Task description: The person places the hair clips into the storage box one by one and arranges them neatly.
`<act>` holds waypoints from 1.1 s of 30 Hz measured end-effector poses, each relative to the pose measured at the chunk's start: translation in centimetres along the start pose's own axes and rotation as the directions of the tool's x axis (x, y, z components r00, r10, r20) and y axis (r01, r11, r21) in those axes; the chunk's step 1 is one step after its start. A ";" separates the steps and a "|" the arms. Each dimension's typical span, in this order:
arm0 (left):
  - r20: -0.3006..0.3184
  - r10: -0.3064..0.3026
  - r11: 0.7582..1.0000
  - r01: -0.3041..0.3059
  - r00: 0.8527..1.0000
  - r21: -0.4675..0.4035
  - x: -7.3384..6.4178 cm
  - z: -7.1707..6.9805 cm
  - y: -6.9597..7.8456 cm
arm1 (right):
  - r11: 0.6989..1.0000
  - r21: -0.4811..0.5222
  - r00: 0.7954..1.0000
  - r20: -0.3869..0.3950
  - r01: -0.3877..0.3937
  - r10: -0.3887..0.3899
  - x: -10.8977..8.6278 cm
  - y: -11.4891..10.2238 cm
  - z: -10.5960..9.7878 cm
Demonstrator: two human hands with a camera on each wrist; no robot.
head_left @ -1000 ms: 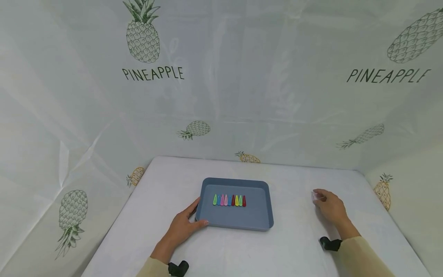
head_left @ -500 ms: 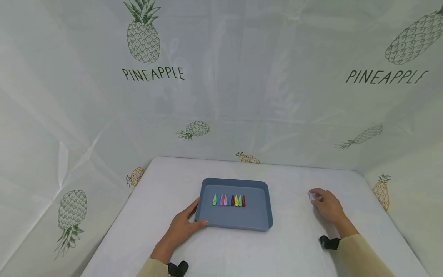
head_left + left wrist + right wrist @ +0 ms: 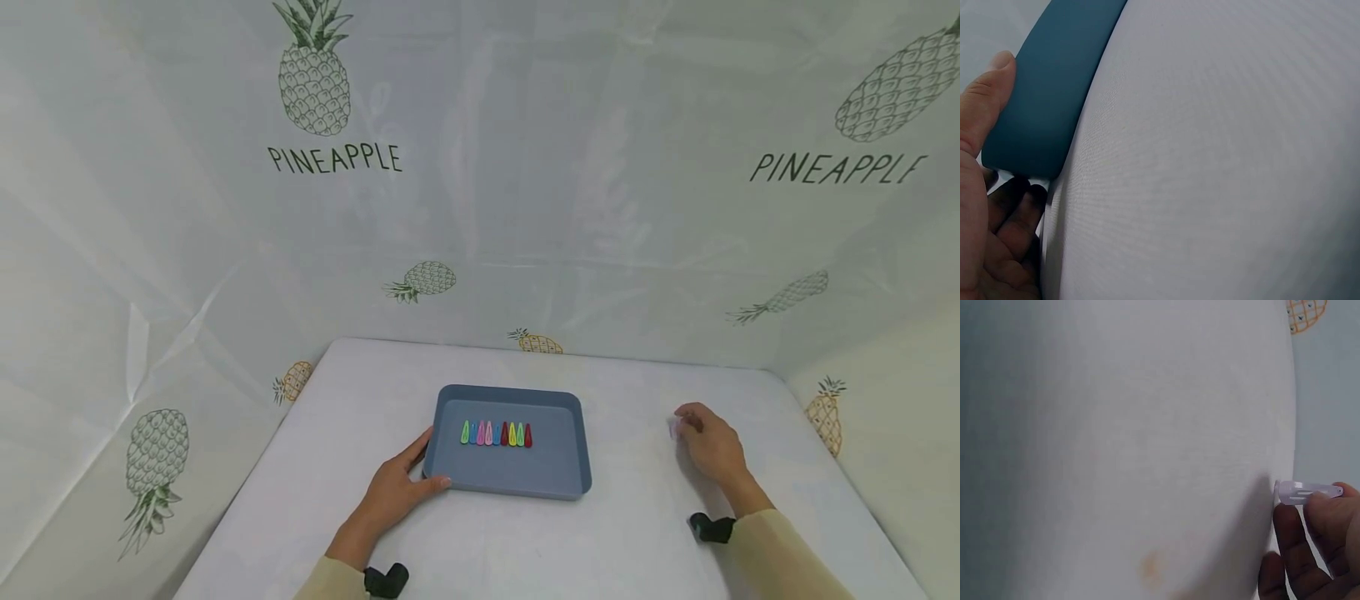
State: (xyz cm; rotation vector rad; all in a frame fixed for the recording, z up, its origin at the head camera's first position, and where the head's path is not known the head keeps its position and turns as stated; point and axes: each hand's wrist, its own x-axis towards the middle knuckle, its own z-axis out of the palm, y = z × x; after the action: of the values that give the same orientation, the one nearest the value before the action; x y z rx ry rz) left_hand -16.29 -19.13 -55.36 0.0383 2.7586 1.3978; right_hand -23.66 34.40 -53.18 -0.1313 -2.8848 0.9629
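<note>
A row of several snap hair clips [image 3: 489, 433] in green, blue, pink, red and yellow lies in the blue-grey tray [image 3: 517, 483]. My left hand [image 3: 393, 496] holds the tray's near left corner, its thumb on the front rim and its fingers along the left side. In the left wrist view, the thumb [image 3: 988, 94] lies against the tray wall and the other fingers curl by the corner. Over to the right, my right hand [image 3: 711, 442] pinches a pale lilac snap hair clip [image 3: 1300, 491] between thumb and finger, close over the white tabletop.
White cloth covers the table [image 3: 622, 533]. A pale curtain [image 3: 570, 167] printed with pineapples hangs behind it and along both sides. Dark wrist cameras sit at both cuffs.
The right hand has shifted slightly, and the pale clip in its fingers has turned so that it shows narrower. The left hand, tray and row of clips have stayed put.
</note>
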 end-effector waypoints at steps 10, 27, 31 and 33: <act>0.009 -0.002 1.000 0.002 1.000 -0.002 0.1 0.0 0.1 | 0.988 0.151 0.998 -0.058 0.018 -0.009 -0.3 -3.5 0.4; 0.014 0.012 1.000 -0.013 1.000 0.009 -0.1 0.0 0.2 | 0.910 0.372 0.982 -0.103 0.183 -0.156 -1.0 -12.2 3.1; 0.008 0.018 1.000 -0.018 1.000 0.014 -0.1 -0.1 0.2 | 0.894 0.410 0.984 -0.083 0.180 -0.159 -1.3 -14.5 4.1; 0.011 0.013 1.000 -0.013 1.000 0.011 -0.1 0.0 0.1 | 0.893 0.415 0.984 -0.075 0.177 -0.160 -1.4 -15.3 4.7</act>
State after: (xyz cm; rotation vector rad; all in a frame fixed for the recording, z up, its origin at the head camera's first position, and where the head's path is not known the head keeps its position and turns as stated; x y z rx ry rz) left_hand -16.20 -19.09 -55.22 0.0637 2.7627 1.3813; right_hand -23.62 19.21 -47.80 0.1313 -2.5256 1.4926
